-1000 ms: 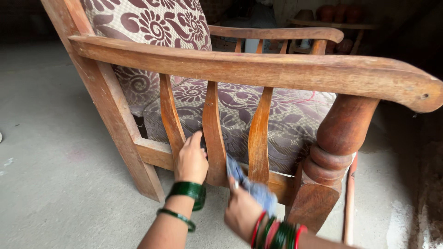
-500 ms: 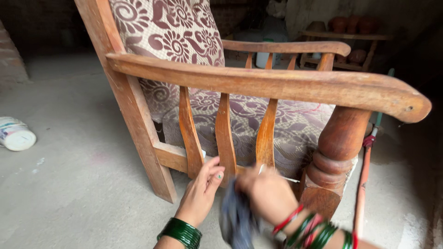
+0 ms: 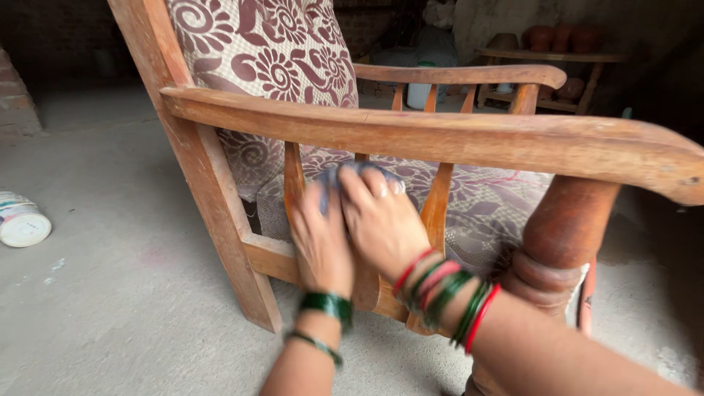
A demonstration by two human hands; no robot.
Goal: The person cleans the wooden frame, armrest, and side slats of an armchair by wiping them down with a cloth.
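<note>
We see our right hand [image 3: 381,220] closed around a bluish cloth [image 3: 345,176], pressing it against the middle slat [image 3: 364,282] under the armrest [image 3: 440,136]. Just beside it, our left hand [image 3: 320,246] lies flat, fingers extended, against the same slat.

Both hands sat on the wooden armchair [image 3: 411,136] slats: left hand [image 3: 323,246] at nine o'clock of the right hand [image 3: 381,220]. A tin [image 3: 22,220] lay far off at nine o'clock; shelves [image 3: 550,66] stood behind at one.
</note>
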